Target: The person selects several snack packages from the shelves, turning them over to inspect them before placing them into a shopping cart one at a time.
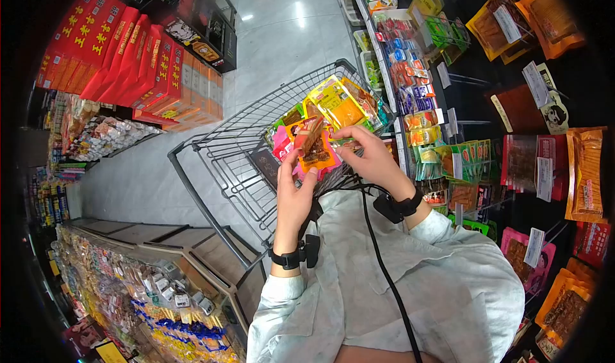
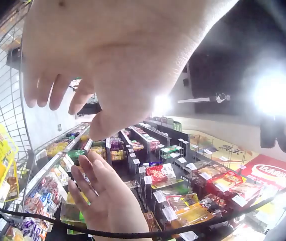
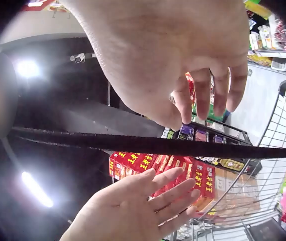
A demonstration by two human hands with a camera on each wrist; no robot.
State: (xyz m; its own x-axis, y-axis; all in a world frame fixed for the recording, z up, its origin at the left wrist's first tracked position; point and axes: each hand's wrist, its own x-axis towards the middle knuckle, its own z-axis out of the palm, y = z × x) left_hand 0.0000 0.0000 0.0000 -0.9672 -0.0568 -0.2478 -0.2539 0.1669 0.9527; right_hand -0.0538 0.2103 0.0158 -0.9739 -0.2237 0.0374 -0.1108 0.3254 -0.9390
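Both hands are over a wire shopping cart (image 1: 209, 210) holding several snack packets. In the head view, my left hand (image 1: 295, 196) overlaps the near side of an orange packet (image 1: 327, 153) with brown food showing. My right hand (image 1: 378, 163) is to its right, fingers loosely bent. The wrist views show nothing in either palm: the left hand (image 2: 133, 60) and right hand (image 3: 168, 55) have relaxed, spread fingers, palms facing each other. Beyond the hands lies a yellow packet (image 1: 338, 107), with a pink packet (image 1: 280, 144) at the left.
A shelf of hanging snack packets (image 1: 584, 174) runs along the right. Red boxes (image 1: 96, 33) are stacked at the upper left, and bins of wrapped snacks (image 1: 160, 299) stand at the lower left. Grey floor (image 1: 275, 36) stretches ahead of the cart. A black cable (image 1: 384, 260) hangs down the shirt.
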